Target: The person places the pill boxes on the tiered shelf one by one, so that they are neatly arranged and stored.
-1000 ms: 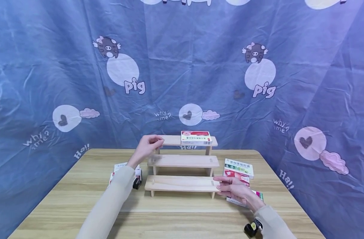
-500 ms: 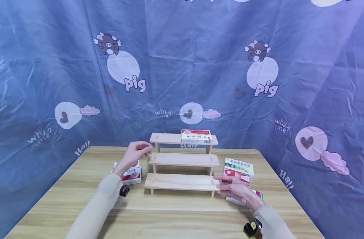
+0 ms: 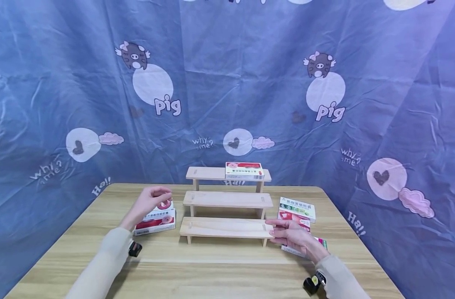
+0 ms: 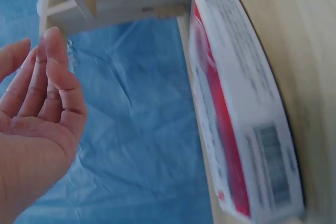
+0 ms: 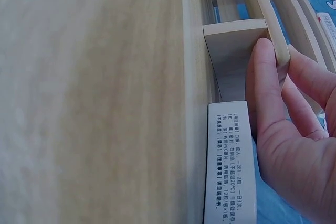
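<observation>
A three-tier wooden display stand [image 3: 223, 226] stands on the table. My right hand [image 3: 296, 237] pinches the right end of its lowest board, thumb on one face and fingers on the other in the right wrist view. Over the medicine boxes [image 3: 157, 223] at the left hovers my left hand [image 3: 144, 204], holding nothing. Its fingers are loosely bent in the left wrist view, apart from the red-and-white box [image 4: 236, 108]. Another red-and-white medicine box [image 3: 244, 171] lies on the right part of the top tier.
More medicine boxes [image 3: 297, 209] lie to the right of the stand, some partly behind my right hand. The wooden table [image 3: 212, 276] meets a blue printed cloth [image 3: 212, 83] at its back and sides.
My left hand has let go of the stand's top left end and moved left and down to above the left boxes. The right hand has kept its grip on the lowest board.
</observation>
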The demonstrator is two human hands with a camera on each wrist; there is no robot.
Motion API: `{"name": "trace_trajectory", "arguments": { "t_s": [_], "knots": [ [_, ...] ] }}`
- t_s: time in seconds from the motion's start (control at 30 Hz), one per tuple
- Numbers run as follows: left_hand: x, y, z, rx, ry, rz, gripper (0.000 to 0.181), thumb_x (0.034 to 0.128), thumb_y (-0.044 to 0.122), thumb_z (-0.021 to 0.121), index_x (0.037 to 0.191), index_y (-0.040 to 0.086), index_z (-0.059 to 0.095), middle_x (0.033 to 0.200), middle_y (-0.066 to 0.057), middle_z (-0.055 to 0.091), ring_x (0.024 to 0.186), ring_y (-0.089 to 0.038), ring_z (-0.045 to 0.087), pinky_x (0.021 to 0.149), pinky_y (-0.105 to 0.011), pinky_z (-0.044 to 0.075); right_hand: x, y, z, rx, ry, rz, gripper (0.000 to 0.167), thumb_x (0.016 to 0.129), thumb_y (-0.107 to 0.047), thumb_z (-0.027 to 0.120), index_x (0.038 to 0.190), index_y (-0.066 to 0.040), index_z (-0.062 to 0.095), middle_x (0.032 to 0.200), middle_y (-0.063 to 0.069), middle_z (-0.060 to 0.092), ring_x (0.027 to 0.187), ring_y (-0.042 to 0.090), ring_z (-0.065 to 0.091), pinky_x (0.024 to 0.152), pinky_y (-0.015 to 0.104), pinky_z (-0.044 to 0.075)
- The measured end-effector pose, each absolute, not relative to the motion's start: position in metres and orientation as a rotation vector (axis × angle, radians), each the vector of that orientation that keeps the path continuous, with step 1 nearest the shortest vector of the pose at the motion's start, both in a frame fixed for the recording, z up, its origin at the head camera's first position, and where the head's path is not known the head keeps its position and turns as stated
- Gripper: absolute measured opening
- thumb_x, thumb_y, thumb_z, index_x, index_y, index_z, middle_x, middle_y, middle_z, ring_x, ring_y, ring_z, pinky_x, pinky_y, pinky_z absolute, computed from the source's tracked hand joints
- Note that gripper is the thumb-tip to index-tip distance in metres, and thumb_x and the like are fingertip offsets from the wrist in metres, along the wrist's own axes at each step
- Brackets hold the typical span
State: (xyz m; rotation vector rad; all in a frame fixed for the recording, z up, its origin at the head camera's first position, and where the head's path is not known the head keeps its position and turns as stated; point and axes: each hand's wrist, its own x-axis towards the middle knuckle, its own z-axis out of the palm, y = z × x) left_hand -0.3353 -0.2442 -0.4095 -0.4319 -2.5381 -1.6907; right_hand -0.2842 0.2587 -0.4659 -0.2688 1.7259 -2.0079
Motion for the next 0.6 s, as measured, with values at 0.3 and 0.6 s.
{"name": "trace_trajectory", "arguments": {
  "t_s": [0.3, 0.6],
  "knots": [
    [-0.328, -0.284, -0.428, -0.472, -2.680, -1.625, 0.046, 0.0897, 0.014, 0.070, 0.127, -0.009, 0.057, 0.113, -0.029, 0.067, 0.093, -0.018, 0.069, 0.079, -0.039, 0.059, -0.285, 0.258, -0.468, -0.270, 1.718, -2.012, 0.052, 0.095, 0.005, 0.054, 0.144, 0.011, 0.037, 0.114, 0.010, 0.066, 0.100, 0.018, 0.069, 0.092, 0.032, 0.057],
    [-0.326, -0.307, -0.438, -0.526, -2.738, -1.641, 0.052, 0.0850, 0.008, 0.073, 0.130, -0.011, 0.053, 0.121, -0.030, 0.063, 0.101, -0.016, 0.066, 0.084, -0.021, 0.055, -0.287, 0.262, -0.470, -0.295, 1.679, -2.020, 0.049, 0.094, 0.004, 0.056, 0.141, 0.006, 0.045, 0.115, 0.010, 0.066, 0.102, 0.019, 0.069, 0.093, 0.032, 0.056]
  ]
}}
